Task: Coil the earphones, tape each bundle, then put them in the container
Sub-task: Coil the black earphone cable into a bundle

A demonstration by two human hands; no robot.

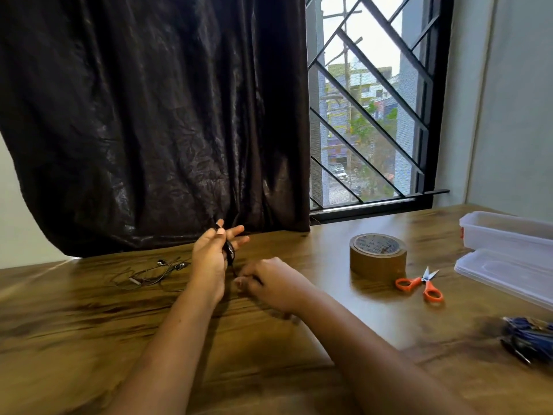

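The grip of the left hand point(209, 259) was found closed on the black earphones point(229, 252), the cable being wound round its raised fingers and held under the thumb. The cable's free end was pinched by the right hand point(269, 283), low over the counter point(119, 324). A second pair of earphones point(161, 272) was noted lying loose left of the hands. A brown tape roll point(378, 257), orange scissors point(419, 284), a clear container point(508, 235), its lid point(505, 274) and a blue cable bundle point(529, 336) were recorded to the right.
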